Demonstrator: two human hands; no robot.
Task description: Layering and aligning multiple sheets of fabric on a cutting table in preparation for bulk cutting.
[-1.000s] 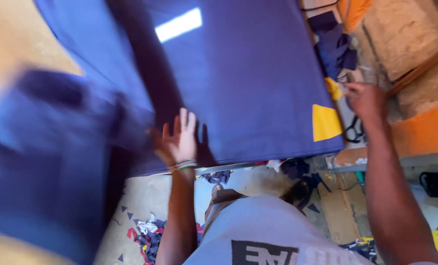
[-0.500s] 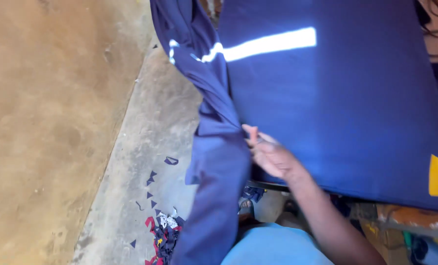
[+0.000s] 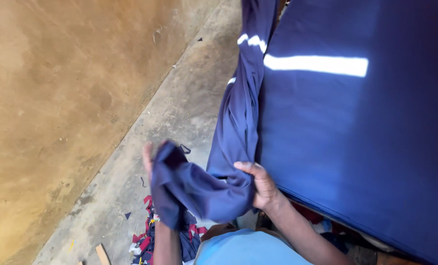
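Concrete floor (image 3: 179, 113) and tan wall (image 3: 57, 98) at left, worktop at right under spread navy cloth (image 3: 356, 137) with pale stripe (image 3: 317, 65). Navy garment (image 3: 238, 122) hanging bunched off worktop edge, lower end gathered between both hands: right hand (image 3: 260, 186) fingers clamped on bunch, left hand (image 3: 150, 159) mostly wrapped in fabric, blurred, grip cannot tell. Fabric scraps (image 3: 147, 235) on floor below.

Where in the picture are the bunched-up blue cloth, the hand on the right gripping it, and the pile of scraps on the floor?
blue cloth (image 3: 199, 191): head view, on the bunched fold between the hands.
right hand (image 3: 264, 185): head view, on the back of the hand.
scraps (image 3: 144, 240): head view, on the red and blue pieces by the floor.
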